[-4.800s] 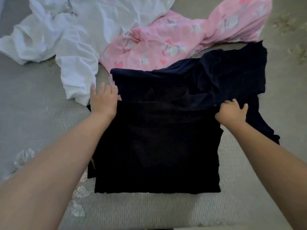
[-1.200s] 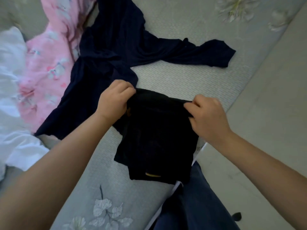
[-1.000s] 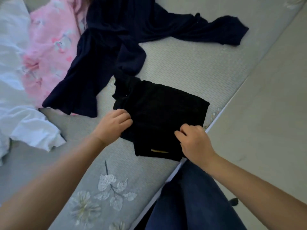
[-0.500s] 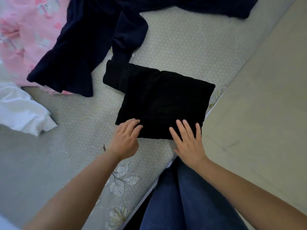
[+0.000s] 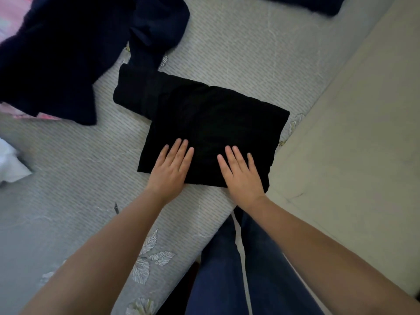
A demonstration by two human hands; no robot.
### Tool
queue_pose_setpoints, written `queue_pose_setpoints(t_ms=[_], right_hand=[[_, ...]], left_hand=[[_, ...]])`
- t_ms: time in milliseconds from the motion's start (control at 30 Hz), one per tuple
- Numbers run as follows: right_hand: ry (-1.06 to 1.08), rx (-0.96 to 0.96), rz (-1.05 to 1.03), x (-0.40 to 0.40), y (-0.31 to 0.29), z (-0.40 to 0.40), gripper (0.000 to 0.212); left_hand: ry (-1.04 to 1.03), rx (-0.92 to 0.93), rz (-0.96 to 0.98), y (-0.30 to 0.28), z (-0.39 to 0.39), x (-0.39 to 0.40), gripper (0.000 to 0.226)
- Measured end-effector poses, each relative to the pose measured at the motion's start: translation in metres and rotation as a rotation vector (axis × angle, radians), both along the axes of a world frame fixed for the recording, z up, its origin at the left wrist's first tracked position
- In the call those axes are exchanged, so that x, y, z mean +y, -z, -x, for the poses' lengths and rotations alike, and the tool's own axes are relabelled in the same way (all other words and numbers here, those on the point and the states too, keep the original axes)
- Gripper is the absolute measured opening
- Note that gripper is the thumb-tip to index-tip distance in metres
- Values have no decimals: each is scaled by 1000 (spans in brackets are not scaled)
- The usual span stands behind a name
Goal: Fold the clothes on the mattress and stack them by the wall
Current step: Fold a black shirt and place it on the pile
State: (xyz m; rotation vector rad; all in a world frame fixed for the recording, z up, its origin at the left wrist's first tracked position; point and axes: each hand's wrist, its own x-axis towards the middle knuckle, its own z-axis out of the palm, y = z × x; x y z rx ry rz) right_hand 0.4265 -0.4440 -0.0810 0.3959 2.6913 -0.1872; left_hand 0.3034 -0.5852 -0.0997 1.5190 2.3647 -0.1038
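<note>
The grey mattress [image 5: 238, 53] with leaf prints carried a folded black garment [image 5: 211, 123] under both flat hands, at its edge. Beyond the left hand [image 5: 169, 171] lay a navy garment [image 5: 56, 57]; far left, white cloth [image 5: 9, 164].

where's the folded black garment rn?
Head view, centre: the folded black garment lies on the mattress against the wall, under the left hand and right hand.
</note>
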Motion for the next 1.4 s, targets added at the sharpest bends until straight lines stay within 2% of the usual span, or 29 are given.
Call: queue_pose_setpoints(t_ms=[67, 167, 267, 467, 600, 700, 833, 1033, 1167, 1400], right_hand=[[11, -22, 90, 4, -2, 1, 63], [93, 14, 171, 16, -14, 5, 64], [88, -8, 197, 42, -38, 11, 63], [131, 112, 81, 125, -121, 26, 68], [220, 235, 5, 193, -190, 23, 66], [267, 324, -192, 256, -246, 7, 71], [337, 330, -216, 358, -314, -21, 65], [402, 486, -529, 519, -417, -73, 71], [393, 505, -571, 612, -457, -95, 57], [397, 468, -699, 763, -498, -99, 61]], left_hand=[[-45, -17, 22, -2, 3, 5, 58], [-126, -57, 206, -11, 6, 15, 61], [-138, -71, 205, -37, 17, 40, 60], [69, 103, 161, -138, 52, 131, 57], [186, 174, 128, -212, 59, 216, 63], [259, 177, 25, -263, 51, 291, 63], [312, 223, -130, -331, 31, 405, 61], [340, 370, -284, -434, -19, 581, 59], [348, 433, -383, -486, -44, 674, 59], [363, 467, -454, -523, -39, 828, 59]])
